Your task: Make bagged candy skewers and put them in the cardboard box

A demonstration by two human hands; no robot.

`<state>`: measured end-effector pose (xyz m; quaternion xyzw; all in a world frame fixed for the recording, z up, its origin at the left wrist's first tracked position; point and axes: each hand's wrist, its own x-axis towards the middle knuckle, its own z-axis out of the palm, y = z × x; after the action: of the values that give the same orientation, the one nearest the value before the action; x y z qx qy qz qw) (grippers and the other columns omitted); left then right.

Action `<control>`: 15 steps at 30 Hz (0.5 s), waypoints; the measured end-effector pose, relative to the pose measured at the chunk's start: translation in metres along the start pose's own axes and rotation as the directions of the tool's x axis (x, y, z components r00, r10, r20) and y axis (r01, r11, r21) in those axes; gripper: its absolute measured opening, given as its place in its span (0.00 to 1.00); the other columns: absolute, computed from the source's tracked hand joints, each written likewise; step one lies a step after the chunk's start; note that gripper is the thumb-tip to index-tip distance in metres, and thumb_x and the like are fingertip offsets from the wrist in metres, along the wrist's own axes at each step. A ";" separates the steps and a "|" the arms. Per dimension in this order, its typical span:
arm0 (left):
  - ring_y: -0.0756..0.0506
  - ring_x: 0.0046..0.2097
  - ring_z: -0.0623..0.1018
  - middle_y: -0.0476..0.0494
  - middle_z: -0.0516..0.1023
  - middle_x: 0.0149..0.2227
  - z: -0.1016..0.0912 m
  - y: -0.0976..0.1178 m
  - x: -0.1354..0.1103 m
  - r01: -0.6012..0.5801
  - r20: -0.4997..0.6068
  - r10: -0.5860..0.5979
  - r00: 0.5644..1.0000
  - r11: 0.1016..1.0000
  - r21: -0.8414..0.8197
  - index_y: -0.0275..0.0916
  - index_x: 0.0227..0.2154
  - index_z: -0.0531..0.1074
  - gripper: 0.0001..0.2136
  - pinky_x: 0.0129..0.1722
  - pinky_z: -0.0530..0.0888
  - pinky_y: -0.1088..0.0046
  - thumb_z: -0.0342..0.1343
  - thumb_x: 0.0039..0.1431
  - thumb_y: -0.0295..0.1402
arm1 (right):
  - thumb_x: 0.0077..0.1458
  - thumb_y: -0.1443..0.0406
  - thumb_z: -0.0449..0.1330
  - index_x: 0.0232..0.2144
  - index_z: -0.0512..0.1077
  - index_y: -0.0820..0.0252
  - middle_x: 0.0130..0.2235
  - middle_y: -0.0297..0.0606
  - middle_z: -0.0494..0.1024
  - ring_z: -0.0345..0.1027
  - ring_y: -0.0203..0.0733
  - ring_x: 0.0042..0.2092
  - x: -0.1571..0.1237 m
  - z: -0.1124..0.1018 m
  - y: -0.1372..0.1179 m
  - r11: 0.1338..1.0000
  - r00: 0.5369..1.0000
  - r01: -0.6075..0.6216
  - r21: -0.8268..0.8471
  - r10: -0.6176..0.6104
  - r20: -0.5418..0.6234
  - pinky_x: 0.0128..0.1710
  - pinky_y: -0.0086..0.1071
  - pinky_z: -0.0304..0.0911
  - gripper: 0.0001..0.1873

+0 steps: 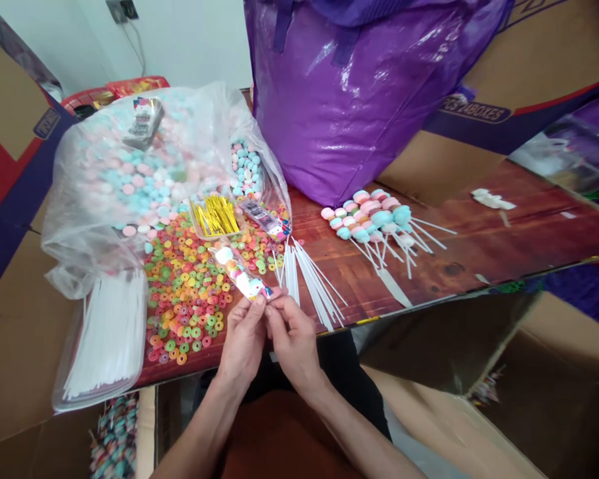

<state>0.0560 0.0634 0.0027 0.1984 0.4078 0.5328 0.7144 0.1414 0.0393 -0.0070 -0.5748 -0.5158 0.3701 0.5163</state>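
Observation:
Both hands meet at the table's front edge, around the lower end of a candy skewer in a clear printed wrapper (239, 274). My left hand (243, 336) pinches the wrapper's bottom with thumb and fingers. My right hand (294, 336) is closed at the same end, its fingertips touching the left ones; a small end of wrapper or stick there is mostly hidden. Loose ring gummies (184, 299) lie just left of the hands. Beyond them stands a clear tub of gold twist ties (214, 216). A stack of printed wrappers (264, 218) lies beside that tub.
White sticks (319, 286) lie right of the hands, more fill a clear container (104, 332) at left. Finished-looking marshmallow skewers (374, 216) are piled at right. Behind stand a large marshmallow bag (94, 159), a purple bag (339, 113) and cardboard boxes (564, 60).

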 end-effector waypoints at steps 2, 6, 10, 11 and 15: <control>0.47 0.33 0.79 0.41 0.82 0.36 -0.002 0.002 0.001 -0.014 0.002 0.014 1.000 1.000 0.005 0.37 0.36 0.82 0.12 0.37 0.76 0.71 0.68 0.51 0.37 | 0.65 0.60 0.51 0.32 0.67 0.57 0.23 0.28 0.66 0.61 0.34 0.24 0.003 0.001 0.000 0.998 0.997 -0.059 0.034 0.058 0.048 0.24 0.26 0.58 0.11; 0.49 0.30 0.76 0.46 0.80 0.29 -0.003 0.001 0.002 -0.067 -0.014 0.067 0.998 0.998 0.001 0.40 0.36 0.82 0.09 0.36 0.75 0.73 0.67 0.52 0.35 | 0.66 0.55 0.51 0.28 0.64 0.56 0.21 0.26 0.64 0.58 0.33 0.22 0.012 -0.002 -0.002 0.981 0.978 -0.182 0.071 0.173 0.116 0.22 0.25 0.56 0.17; 0.50 0.28 0.74 0.47 0.80 0.30 -0.001 0.000 -0.001 -0.127 -0.002 0.128 0.992 0.991 0.037 0.42 0.38 0.82 0.09 0.39 0.76 0.70 0.65 0.55 0.37 | 0.64 0.51 0.53 0.22 0.61 0.57 0.18 0.25 0.59 0.51 0.31 0.20 0.021 0.001 -0.008 0.940 0.962 -0.255 0.227 0.221 0.162 0.19 0.25 0.49 0.22; 0.50 0.29 0.75 0.45 0.81 0.33 -0.001 0.001 -0.001 -0.134 0.015 0.133 0.991 0.990 0.046 0.42 0.39 0.82 0.10 0.40 0.76 0.70 0.65 0.55 0.37 | 0.63 0.51 0.54 0.21 0.61 0.57 0.17 0.24 0.57 0.49 0.31 0.20 0.022 0.003 -0.010 0.919 0.959 -0.272 0.286 0.234 0.161 0.19 0.25 0.47 0.23; 0.48 0.32 0.76 0.41 0.82 0.39 0.000 0.012 -0.004 -0.144 0.096 0.137 0.986 0.987 0.066 0.41 0.40 0.81 0.12 0.40 0.76 0.68 0.65 0.54 0.39 | 0.61 0.53 0.57 0.18 0.56 0.57 0.16 0.23 0.55 0.46 0.29 0.19 0.021 0.012 -0.012 0.850 0.952 -0.304 0.431 0.258 0.162 0.19 0.25 0.45 0.25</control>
<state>0.0485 0.0641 0.0125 0.2767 0.3789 0.5572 0.6852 0.1312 0.0612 0.0050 -0.4896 -0.3509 0.5787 0.5498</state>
